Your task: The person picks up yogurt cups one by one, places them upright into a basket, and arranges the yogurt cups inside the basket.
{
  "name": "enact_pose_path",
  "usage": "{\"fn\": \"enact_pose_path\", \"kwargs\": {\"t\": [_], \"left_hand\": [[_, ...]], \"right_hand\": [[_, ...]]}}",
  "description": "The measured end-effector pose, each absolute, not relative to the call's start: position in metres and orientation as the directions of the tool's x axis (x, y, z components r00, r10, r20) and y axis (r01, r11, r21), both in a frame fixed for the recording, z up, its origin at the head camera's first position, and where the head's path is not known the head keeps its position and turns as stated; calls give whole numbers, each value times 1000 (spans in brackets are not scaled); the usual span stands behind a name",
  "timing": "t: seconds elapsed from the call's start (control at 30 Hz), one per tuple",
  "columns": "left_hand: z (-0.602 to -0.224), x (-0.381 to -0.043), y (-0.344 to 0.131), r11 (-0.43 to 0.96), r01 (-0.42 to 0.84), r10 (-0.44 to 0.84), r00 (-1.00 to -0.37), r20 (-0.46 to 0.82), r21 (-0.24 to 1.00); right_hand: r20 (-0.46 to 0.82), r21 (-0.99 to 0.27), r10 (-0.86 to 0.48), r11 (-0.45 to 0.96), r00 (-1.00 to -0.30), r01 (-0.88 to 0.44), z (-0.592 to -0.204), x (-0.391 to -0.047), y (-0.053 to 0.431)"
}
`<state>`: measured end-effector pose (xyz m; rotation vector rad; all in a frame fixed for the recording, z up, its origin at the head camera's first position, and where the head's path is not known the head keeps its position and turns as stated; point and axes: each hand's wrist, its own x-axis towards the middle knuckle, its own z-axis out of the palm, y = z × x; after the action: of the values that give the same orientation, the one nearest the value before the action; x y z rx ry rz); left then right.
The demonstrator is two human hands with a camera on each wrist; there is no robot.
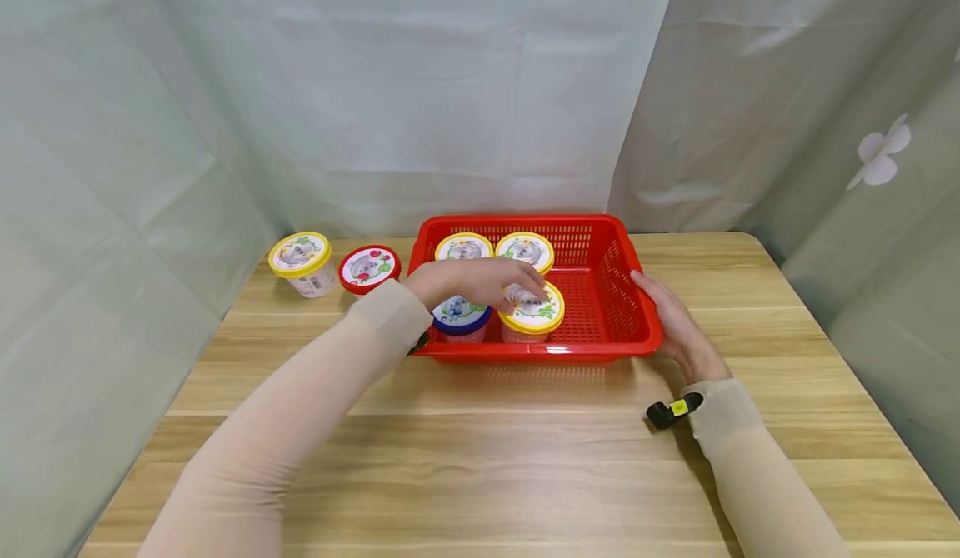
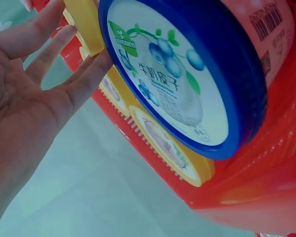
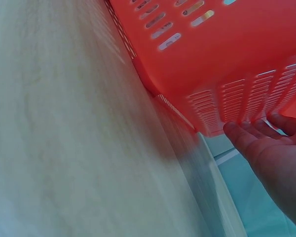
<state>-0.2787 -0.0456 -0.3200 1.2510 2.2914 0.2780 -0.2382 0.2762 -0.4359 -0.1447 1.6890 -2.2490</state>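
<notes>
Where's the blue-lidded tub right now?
In the head view, the blue-lidded tub stands in the near left corner of the red basket, just left of the nearer yellow-lidded tub, its lid partly hidden by the left hand.

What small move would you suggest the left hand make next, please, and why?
I would probably move the left hand from the front yellow-lidded cup to the red-lidded cup: the former already sits in the red basket, which has bare floor at its right, while the latter stands outside on the table.

Tubs (image 1: 525, 250) block the basket (image 1: 536, 349) except its right.
</notes>
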Motion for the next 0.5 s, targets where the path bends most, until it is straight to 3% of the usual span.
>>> {"fn": "enact_pose_path", "kwargs": {"t": [0.5], "left_hand": [[-322,-279,-51,568,729,822,-476,-314,382]], "right_hand": [[-107,-955,-311,-233,-944,185,-436,-238,276]]}}
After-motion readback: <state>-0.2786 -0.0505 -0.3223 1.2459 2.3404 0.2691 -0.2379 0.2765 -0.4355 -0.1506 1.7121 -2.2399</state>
